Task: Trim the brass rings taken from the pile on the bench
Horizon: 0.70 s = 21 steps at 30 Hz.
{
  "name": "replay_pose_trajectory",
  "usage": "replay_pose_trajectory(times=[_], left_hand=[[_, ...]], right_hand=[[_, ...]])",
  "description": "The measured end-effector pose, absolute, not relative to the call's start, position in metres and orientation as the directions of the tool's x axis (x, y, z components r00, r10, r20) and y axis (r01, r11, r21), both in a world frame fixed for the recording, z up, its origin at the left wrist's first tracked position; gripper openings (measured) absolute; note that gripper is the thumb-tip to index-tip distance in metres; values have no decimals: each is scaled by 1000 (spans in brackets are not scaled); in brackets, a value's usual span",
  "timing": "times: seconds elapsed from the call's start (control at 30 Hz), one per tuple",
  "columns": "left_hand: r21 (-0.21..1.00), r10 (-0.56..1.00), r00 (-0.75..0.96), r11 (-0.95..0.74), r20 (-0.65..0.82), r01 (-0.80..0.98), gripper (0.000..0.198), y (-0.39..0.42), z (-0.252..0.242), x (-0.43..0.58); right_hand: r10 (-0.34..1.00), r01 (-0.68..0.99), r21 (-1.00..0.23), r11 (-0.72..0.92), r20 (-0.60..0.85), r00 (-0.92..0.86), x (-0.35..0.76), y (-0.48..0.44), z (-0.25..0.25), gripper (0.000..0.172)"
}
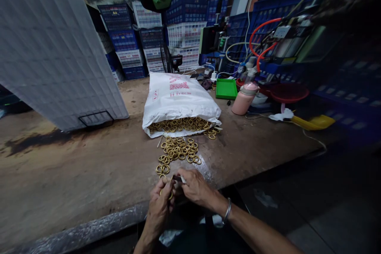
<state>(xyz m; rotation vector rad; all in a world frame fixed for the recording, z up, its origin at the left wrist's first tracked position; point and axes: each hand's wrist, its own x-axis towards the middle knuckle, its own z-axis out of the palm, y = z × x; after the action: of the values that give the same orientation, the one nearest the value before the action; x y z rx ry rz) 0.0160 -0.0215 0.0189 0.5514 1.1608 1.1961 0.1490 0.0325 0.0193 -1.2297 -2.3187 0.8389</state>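
The left hand (159, 203) had its grip closed around a brass ring (170, 197), of which only a curved edge showed between the fingers. The right hand (194, 186), with a metal bangle (228, 210) on its wrist, met it fingertip to fingertip, its grip pinched together on a small dark piece (177, 178) too small to make out. Both hands hovered over the near edge of the worn brown surface (74, 174).

Just beyond the fingers lay a loose heap of rings (178, 151) on the surface, reaching back to the open mouth of a white sack (178, 99) that lay on its side, with more rings spilling from it. To the right of the sack stood a green tray (226, 88) and a pink bottle (244, 98), tilted in this view; farther right were a red bowl (287, 92) and a yellow scoop (315, 122). A large white gridded panel (53, 55) leaned at the left, and stacked blue and white crates (184, 27) filled the background.
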Motion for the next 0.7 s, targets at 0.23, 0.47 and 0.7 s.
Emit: replay_pose_trajectory(times=[0.23,0.47,0.7], left_hand=[[896,937,-112,274,-331,-349,33,-20,9,17],[922,935,-53,334,-350,-198,34,-34,28,18],[810,817,308,555,-488,-188,35,-64,-17,22]], right_hand=[[795,649,-541,534,62,-603,149,27,13,28],[849,765,-434,476,0,-529,154,35,5,24],[921,815,-458,355,22,-389,156,49,13,22]])
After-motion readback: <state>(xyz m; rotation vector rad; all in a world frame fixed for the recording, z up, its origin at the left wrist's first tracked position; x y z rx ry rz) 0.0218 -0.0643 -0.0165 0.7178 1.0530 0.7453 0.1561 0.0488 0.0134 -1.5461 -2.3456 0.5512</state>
